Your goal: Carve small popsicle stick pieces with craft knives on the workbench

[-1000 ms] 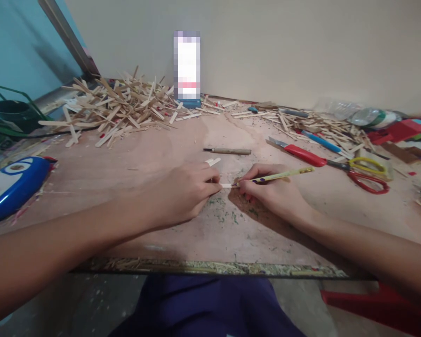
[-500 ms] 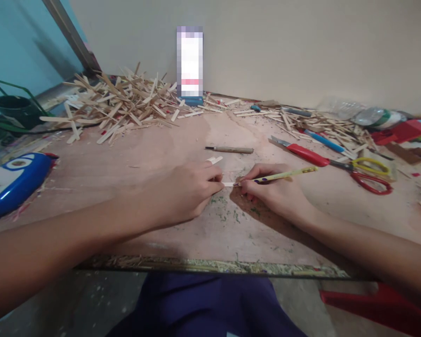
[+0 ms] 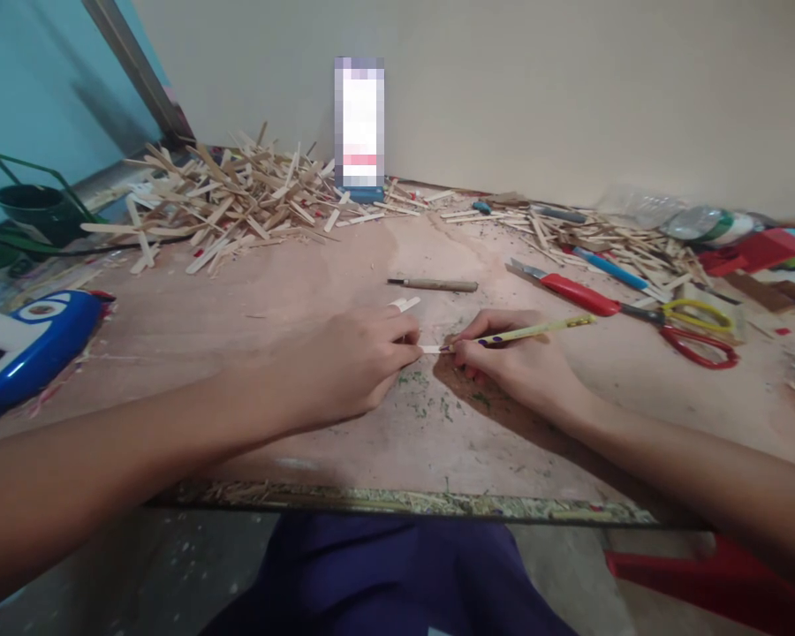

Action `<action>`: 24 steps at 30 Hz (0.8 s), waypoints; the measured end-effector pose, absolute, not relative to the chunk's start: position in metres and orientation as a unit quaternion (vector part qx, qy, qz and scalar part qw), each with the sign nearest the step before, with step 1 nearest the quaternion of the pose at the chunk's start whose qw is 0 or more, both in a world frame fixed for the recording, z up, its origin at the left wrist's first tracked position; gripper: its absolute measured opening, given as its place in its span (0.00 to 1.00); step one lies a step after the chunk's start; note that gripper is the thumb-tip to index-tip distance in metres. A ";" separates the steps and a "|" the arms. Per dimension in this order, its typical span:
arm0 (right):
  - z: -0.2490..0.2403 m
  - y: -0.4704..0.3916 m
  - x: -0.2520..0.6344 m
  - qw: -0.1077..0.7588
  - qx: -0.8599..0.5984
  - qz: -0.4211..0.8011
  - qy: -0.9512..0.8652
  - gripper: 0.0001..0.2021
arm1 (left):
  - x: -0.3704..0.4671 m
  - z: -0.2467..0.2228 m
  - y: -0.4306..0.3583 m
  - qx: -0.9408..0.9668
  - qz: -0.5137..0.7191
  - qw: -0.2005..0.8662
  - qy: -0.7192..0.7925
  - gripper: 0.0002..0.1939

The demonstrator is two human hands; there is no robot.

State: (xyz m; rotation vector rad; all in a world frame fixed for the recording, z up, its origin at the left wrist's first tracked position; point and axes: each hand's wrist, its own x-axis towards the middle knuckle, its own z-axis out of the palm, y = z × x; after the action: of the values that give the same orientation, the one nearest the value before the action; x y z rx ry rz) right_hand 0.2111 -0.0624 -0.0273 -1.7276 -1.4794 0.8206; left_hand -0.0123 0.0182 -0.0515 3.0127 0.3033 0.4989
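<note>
My left hand (image 3: 364, 358) is closed on a pale wooden craft stick (image 3: 430, 350) and presses it against the tabletop. Short pale stick ends (image 3: 407, 305) show just beyond its knuckles. Between the fingers of my right hand (image 3: 503, 353) is a yellow pencil (image 3: 536, 329) with dark spots, its tip down at the stick's right end. A wood-handled chisel (image 3: 437, 284) lies crosswise beyond both hands. Whatever sits under the left palm is hidden.
Craft sticks are heaped (image 3: 238, 199) at the back left, near an upright phone (image 3: 359, 124). On the right lie a red-handled knife (image 3: 576, 291), scissors (image 3: 699, 331), a blue cutter (image 3: 609, 267) and a plastic bottle (image 3: 708, 223). A blue-and-white object (image 3: 46, 344) stands at the left.
Both hands stay almost in place. The pencil's upper end has shifted slightly left while its tip remains at the stick. The whole view has moved a little.
</note>
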 end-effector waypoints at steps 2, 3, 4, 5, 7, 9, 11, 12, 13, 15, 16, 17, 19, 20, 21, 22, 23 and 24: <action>-0.027 -0.062 0.211 0.352 -0.667 0.315 -0.576 0.09 | -0.012 -0.051 0.018 0.981 0.163 0.035 0.098 0.14; -0.026 -0.063 0.210 0.352 -0.668 0.312 -0.577 0.09 | -0.012 -0.051 0.019 0.981 0.162 0.037 0.098 0.14; -0.026 -0.063 0.210 0.352 -0.669 0.310 -0.577 0.09 | -0.012 -0.051 0.019 0.981 0.162 0.038 0.098 0.14; -0.026 -0.063 0.210 0.353 -0.670 0.309 -0.576 0.10 | -0.012 -0.052 0.019 0.981 0.162 0.040 0.099 0.14; -0.027 -0.063 0.210 0.355 -0.670 0.312 -0.573 0.09 | -0.012 -0.052 0.019 0.981 0.163 0.042 0.099 0.15; -0.028 -0.063 0.211 0.356 -0.666 0.318 -0.573 0.09 | -0.013 -0.053 0.018 0.981 0.163 0.043 0.099 0.15; -0.028 -0.063 0.211 0.359 -0.662 0.321 -0.575 0.08 | -0.013 -0.054 0.018 0.980 0.163 0.044 0.101 0.15; -0.028 -0.063 0.211 0.359 -0.662 0.320 -0.575 0.08 | -0.013 -0.054 0.018 0.980 0.163 0.044 0.101 0.15; -0.028 -0.063 0.210 0.359 -0.663 0.319 -0.574 0.08 | -0.013 -0.054 0.018 0.981 0.163 0.043 0.101 0.15; -0.026 -0.063 0.210 0.360 -0.672 0.316 -0.565 0.08 | -0.012 -0.053 0.018 0.981 0.161 0.043 0.101 0.15; -0.026 -0.063 0.210 0.359 -0.676 0.315 -0.561 0.08 | -0.012 -0.053 0.018 0.981 0.160 0.043 0.101 0.15; -0.025 -0.063 0.210 0.358 -0.680 0.313 -0.558 0.08 | -0.012 -0.052 0.018 0.981 0.159 0.043 0.102 0.15; -0.025 -0.062 0.210 0.354 -0.681 0.307 -0.563 0.08 | -0.012 -0.052 0.018 0.981 0.157 0.043 0.102 0.15; -0.025 -0.062 0.210 0.353 -0.679 0.305 -0.567 0.08 | -0.012 -0.052 0.018 0.981 0.157 0.042 0.102 0.15; -0.025 -0.062 0.210 0.352 -0.675 0.304 -0.572 0.08 | -0.012 -0.052 0.018 0.981 0.158 0.040 0.102 0.15; -0.026 -0.062 0.211 0.352 -0.671 0.305 -0.577 0.08 | -0.012 -0.052 0.018 0.981 0.157 0.039 0.103 0.14; -0.026 -0.062 0.211 0.352 -0.667 0.306 -0.580 0.08 | -0.012 -0.052 0.018 0.981 0.157 0.039 0.104 0.14; -0.027 -0.062 0.211 0.352 -0.664 0.309 -0.583 0.08 | -0.012 -0.052 0.018 0.981 0.157 0.040 0.104 0.14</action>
State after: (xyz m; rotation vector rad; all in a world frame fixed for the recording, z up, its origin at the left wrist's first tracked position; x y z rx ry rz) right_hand 0.2111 -0.0623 -0.0271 -1.7189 -1.5082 0.7997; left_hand -0.0121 0.0179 -0.0519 3.0077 0.3186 0.4806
